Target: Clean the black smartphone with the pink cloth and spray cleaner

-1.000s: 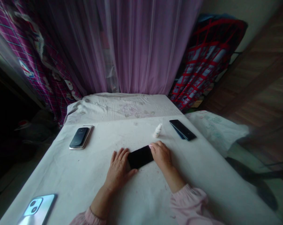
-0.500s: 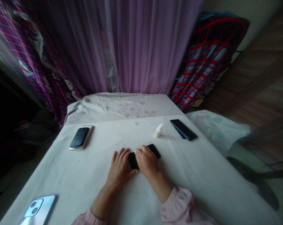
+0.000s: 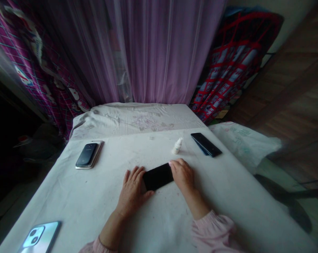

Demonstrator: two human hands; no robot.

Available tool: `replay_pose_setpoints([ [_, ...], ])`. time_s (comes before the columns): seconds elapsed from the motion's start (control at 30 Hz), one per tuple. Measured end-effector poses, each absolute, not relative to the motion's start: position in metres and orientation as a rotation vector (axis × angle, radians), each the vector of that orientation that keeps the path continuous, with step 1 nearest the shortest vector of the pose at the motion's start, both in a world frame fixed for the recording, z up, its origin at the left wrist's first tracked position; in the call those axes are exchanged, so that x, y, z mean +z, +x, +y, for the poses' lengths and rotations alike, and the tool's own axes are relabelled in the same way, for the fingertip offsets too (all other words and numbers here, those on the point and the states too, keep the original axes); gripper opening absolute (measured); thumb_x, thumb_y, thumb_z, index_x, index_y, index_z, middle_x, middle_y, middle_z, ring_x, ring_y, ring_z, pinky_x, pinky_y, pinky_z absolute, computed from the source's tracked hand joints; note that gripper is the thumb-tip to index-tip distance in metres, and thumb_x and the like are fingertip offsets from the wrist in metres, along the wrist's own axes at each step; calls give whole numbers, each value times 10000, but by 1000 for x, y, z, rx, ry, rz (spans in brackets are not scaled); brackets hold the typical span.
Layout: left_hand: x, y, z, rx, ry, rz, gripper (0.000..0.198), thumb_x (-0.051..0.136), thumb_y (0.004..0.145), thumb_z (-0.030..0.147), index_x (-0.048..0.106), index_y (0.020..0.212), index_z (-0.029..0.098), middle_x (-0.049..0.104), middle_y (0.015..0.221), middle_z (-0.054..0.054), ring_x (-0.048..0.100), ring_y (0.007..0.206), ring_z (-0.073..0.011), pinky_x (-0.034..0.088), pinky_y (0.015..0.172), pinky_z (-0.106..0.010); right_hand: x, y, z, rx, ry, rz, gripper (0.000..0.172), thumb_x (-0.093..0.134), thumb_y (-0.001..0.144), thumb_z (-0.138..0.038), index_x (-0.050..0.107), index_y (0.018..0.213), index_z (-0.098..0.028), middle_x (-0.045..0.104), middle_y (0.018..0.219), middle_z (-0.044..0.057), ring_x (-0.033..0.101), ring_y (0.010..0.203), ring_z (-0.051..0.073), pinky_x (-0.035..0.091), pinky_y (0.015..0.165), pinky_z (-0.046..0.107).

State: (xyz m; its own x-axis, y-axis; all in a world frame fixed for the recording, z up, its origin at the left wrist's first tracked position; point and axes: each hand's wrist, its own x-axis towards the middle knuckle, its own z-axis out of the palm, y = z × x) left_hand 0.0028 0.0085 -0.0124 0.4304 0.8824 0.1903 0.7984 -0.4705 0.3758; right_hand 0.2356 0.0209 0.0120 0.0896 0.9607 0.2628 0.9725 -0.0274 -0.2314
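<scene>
A black phone [image 3: 158, 177] lies screen up on the white-covered table, tilted a little, between my two hands. My left hand [image 3: 134, 188] rests at its left end, fingers spread on the cloth and the thumb along the lower edge. At the phone's right end is my right hand [image 3: 183, 175], its fingers bent together over that edge; a small pinkish-white bit shows at the fingertips, too small to make out. Just beyond, a small white bottle [image 3: 177, 146] stands upright.
Two stacked phones [image 3: 87, 155] lie at the left, and two more stacked dark phones [image 3: 206, 144] at the right. A pale blue phone [image 3: 40, 237] is at the near left corner. Purple curtains [image 3: 164, 52] hang behind the table [image 3: 108, 211]; a plastic bag [image 3: 245, 144] is beyond its right edge.
My right hand has slid right along the phone from its middle to its right end, uncovering the screen. My left hand has stayed at the left end.
</scene>
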Motion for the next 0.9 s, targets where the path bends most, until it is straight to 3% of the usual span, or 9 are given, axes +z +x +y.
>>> replay_pose_setpoints([
  [0.53,-16,2,9,568,2484,1456,708,704,773,546,474,1352,209,514,1433,-146,388,1379,-352,232,1135,-608,17,165,6,42,-1832,-2170,196,496,975,-232,690,948,-250,659,904,41,603,866,175,431,729,264],
  [0.9,-15,1,10,567,2483,1438,690,677,796,535,468,1368,210,509,1436,-147,393,1375,-356,230,1137,-606,14,236,17,-42,-2052,-1915,270,448,988,-245,717,967,-227,673,920,58,603,814,160,404,687,250],
])
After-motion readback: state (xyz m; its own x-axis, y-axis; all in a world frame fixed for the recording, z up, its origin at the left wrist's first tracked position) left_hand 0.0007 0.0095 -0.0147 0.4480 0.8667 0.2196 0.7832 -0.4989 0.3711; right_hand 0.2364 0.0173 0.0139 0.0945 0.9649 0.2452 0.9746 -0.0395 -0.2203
